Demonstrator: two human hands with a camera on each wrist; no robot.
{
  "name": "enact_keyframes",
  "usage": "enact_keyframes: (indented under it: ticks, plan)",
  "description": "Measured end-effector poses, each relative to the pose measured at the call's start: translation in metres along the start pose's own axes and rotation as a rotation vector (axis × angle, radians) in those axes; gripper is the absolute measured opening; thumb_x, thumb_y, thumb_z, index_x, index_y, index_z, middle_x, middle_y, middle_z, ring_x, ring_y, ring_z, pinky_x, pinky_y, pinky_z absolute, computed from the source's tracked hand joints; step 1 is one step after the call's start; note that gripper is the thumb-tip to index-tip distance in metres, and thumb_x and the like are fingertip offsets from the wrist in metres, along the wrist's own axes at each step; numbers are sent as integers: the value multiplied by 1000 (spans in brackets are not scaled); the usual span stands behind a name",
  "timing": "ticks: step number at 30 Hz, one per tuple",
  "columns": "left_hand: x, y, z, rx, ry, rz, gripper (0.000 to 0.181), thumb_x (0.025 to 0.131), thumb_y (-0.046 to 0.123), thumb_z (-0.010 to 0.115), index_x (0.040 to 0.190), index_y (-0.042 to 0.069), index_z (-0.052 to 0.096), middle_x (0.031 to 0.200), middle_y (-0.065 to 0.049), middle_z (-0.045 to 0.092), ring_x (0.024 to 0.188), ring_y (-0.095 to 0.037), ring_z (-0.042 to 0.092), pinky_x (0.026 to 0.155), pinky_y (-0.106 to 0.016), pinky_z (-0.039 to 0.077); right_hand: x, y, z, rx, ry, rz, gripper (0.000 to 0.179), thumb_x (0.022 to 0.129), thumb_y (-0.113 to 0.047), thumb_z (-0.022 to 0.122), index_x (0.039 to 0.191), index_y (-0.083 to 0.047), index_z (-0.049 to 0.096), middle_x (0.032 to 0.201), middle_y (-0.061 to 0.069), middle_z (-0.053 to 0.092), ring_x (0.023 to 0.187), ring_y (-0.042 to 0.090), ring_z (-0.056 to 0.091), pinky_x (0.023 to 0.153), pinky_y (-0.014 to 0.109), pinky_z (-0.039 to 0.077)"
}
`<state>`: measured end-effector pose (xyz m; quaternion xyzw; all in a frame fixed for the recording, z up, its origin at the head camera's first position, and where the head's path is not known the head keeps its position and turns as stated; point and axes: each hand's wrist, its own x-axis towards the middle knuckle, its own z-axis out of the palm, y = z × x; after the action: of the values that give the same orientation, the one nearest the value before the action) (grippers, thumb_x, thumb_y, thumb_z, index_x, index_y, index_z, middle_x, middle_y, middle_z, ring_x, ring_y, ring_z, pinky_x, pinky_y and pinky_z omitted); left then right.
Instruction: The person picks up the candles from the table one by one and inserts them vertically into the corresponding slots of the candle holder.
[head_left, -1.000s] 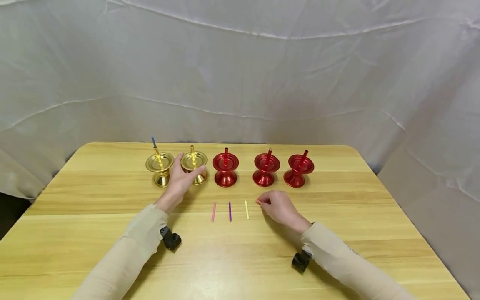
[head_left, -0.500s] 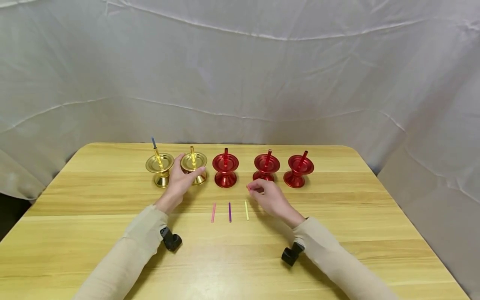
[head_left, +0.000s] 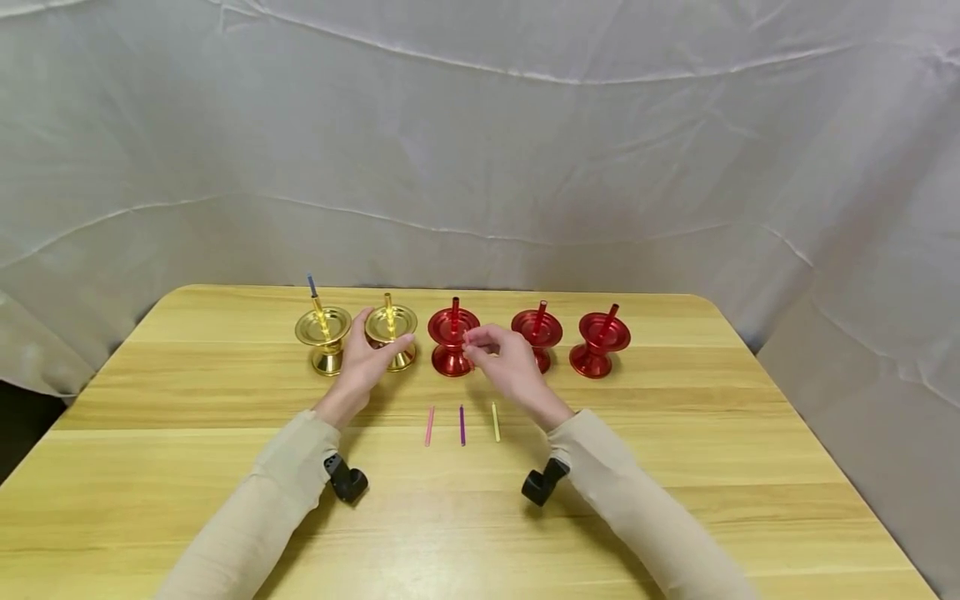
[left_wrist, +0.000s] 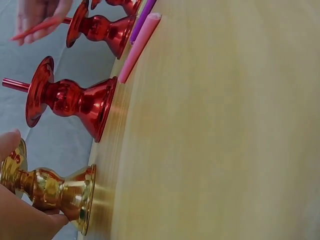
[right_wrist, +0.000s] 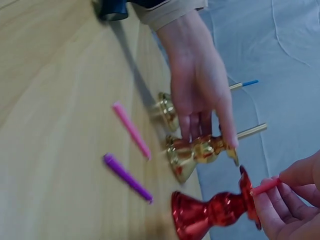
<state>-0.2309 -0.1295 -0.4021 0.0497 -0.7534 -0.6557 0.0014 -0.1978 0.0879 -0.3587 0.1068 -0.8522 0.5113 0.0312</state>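
My left hand (head_left: 362, 360) holds the second gold candle holder (left_wrist: 52, 191), its fingers round the stem and the thumb at the dish. This holder stands upright on the table, with nothing seen in its tube. Between thumb and fingers, my right hand (head_left: 512, 365) pinches a small red candle (right_wrist: 265, 186) in the air near the middle red candle holder (head_left: 450, 362). In the left wrist view, the candle is plainly seen in the right fingers. A pink candle (head_left: 430, 427), a purple candle (head_left: 462, 426) and a yellow candle (head_left: 496, 422) lie in front on the table.
At the row's left end stands another gold candle holder (head_left: 327, 360) with a blue candle (head_left: 312, 285) in its tube. Two more red candle holders, one partly behind my right hand and one at the right end (head_left: 591, 362), complete the row. A grey cloth (head_left: 480, 150) hangs behind.
My right hand has lifted the red candle from the table's middle and carried it leftward and away, toward the row of holders. My left hand keeps its place at the gold candle holder.
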Motion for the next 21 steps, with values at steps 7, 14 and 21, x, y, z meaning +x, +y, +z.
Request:
enact_keyframes:
  ticks: [7, 14, 21]
  plan:
    - [0, 0, -1, -17, 1, 13, 89, 87, 16, 73, 153, 8, 13, 148, -21, 30, 135, -30, 34, 111, -38, 28, 18, -23, 13, 37, 13, -40, 18, 93, -8, 64, 109, -1, 67, 99, 8, 68, 91, 19, 63, 78, 29, 52]
    - [0, 1, 1, -15, 0, 24, 89, 88, 16, 72, 153, 6, 13, 149, -22, 29, 135, -30, 33, 112, -38, 26, 39, -42, 24, 57, 26, -113, 18, 92, -6, 64, 109, 0, 67, 100, 10, 68, 92, 20, 63, 82, 26, 51]
    - [2, 0, 4, -6, 0, 27, 89, 88, 16, 72, 153, 4, 13, 150, -22, 27, 137, -31, 31, 113, -39, 25, 59, -56, 30, 36, 19, -181, 16, 93, -6, 63, 107, 1, 67, 96, 9, 69, 86, 18, 63, 78, 22, 49]
